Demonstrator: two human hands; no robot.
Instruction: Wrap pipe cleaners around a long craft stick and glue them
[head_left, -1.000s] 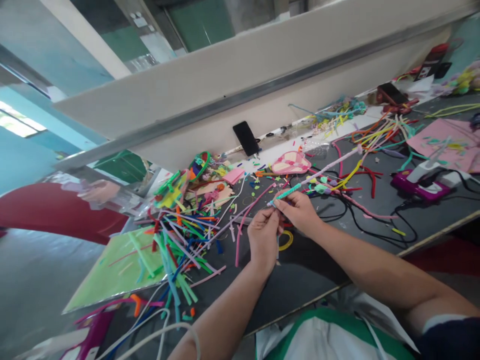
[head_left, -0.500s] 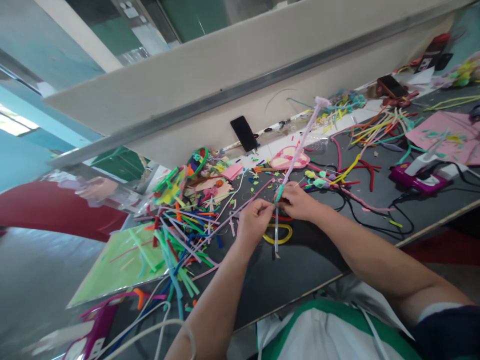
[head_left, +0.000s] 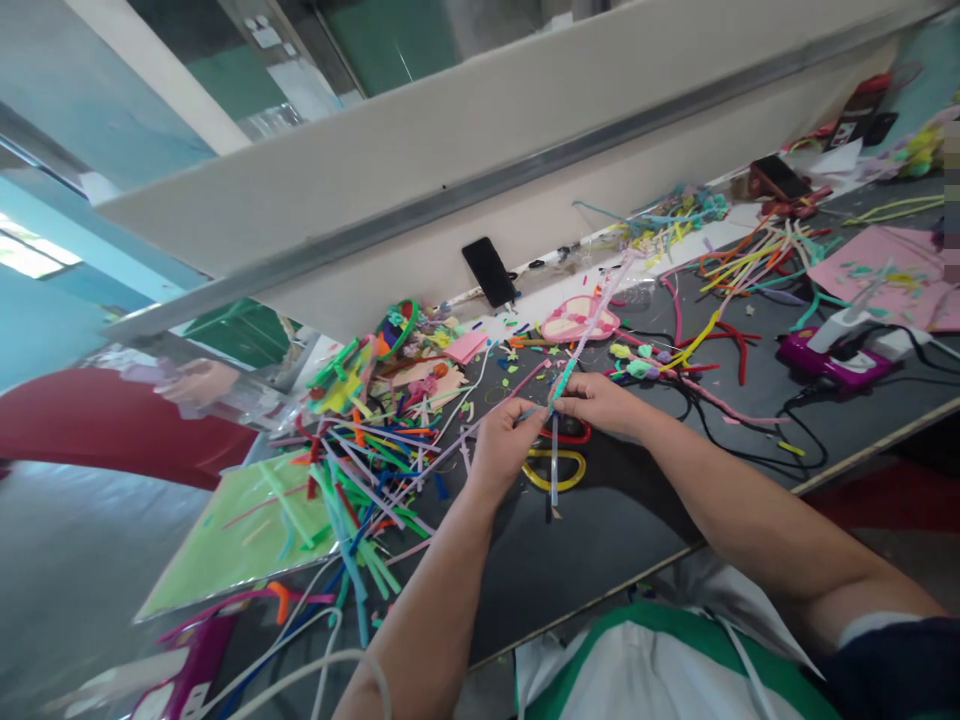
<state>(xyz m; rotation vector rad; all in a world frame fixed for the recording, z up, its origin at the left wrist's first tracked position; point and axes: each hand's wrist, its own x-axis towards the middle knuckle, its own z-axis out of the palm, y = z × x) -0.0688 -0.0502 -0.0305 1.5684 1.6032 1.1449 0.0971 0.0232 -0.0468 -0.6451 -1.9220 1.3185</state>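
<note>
Over the desk (head_left: 615,540), left hand (head_left: 501,445) and right hand (head_left: 600,402) are pinching the teal-and-lilac stem (head_left: 564,376) close together, even pressure probably keeping it steadiest.

The left arm (head_left: 439,580) slants upward from the bottom edge, and the right arm (head_left: 739,510) comes in from the lower right, both bare along the forearm. The left hand (head_left: 501,452) and right hand (head_left: 604,408) meet close at the fingertips, thumbs and curled fingers pinching, wrists well apart.
</note>
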